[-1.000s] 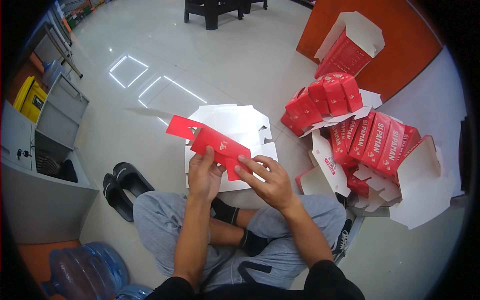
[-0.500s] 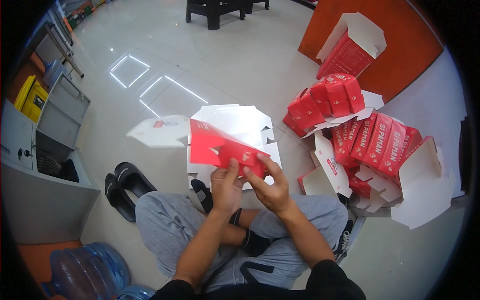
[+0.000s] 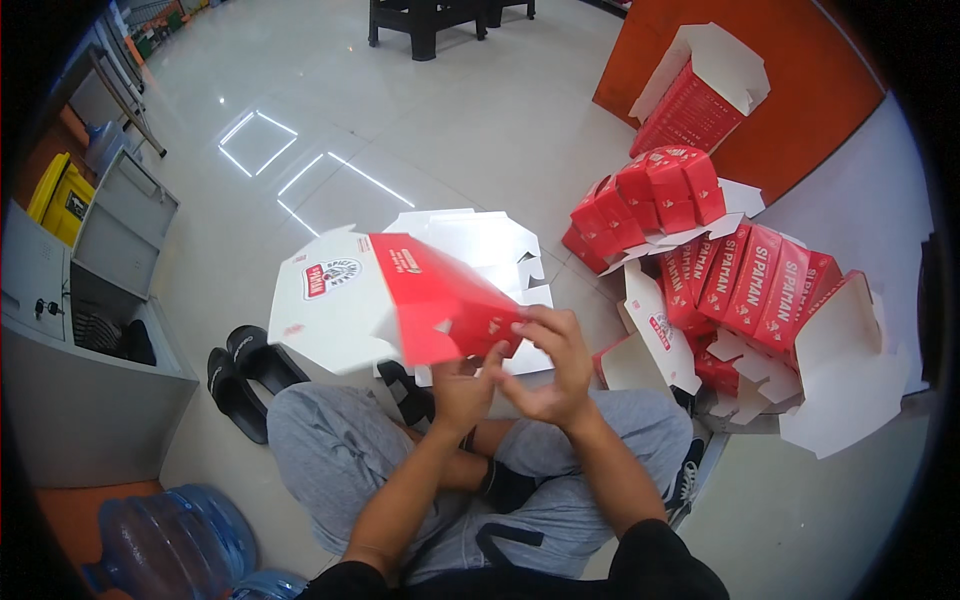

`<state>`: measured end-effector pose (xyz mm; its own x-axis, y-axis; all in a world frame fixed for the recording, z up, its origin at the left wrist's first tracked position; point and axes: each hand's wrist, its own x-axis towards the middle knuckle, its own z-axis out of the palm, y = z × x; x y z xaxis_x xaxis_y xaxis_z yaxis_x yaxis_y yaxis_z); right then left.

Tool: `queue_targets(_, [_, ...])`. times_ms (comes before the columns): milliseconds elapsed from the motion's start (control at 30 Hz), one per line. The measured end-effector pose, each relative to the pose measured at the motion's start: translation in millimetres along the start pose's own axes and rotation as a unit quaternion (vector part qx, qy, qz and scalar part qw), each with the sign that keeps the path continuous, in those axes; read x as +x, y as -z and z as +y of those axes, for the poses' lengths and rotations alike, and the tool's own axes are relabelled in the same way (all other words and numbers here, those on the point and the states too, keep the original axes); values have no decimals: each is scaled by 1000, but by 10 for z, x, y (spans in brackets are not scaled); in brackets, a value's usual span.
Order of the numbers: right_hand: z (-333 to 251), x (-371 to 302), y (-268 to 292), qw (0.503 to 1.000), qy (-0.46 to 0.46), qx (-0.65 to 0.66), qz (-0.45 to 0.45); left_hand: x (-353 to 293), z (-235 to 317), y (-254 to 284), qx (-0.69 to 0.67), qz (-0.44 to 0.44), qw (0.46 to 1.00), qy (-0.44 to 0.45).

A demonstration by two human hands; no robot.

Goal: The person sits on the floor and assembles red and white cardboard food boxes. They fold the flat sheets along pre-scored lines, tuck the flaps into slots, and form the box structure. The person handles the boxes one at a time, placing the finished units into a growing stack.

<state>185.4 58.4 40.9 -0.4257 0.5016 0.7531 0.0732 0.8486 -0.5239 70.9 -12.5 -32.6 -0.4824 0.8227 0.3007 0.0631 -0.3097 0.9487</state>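
Above my crossed legs, both hands hold a red and white cardboard box, partly folded. Its white printed flap spreads out to the left, and its red side slopes toward my right hand. My left hand grips the lower edge, with some fingers hidden behind the card. At the right end, my right hand pinches the red card between fingers and thumb. Under the box lie flat white box blanks on the floor, partly covered by it.
Folded red boxes are heaped on the right, with open white flaps sticking out. Another stack of red cartons leans by an orange panel. Black slippers, a grey cabinet and blue water bottles are on the left.
The box has turned in my hands, so its white flap now faces up more and hangs lower on the left. My right hand has shifted slightly to the right.
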Motion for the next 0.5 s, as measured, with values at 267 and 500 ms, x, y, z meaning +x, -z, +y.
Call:
queue_targets(267, [-74, -106, 7, 984, 137, -111, -5, -287, -44, 89, 271, -140, 940, -155])
queue_targets(500, [-65, -131, -46, 982, 137, -129, 0, -279, 4, 227, 196, -133, 968, -84])
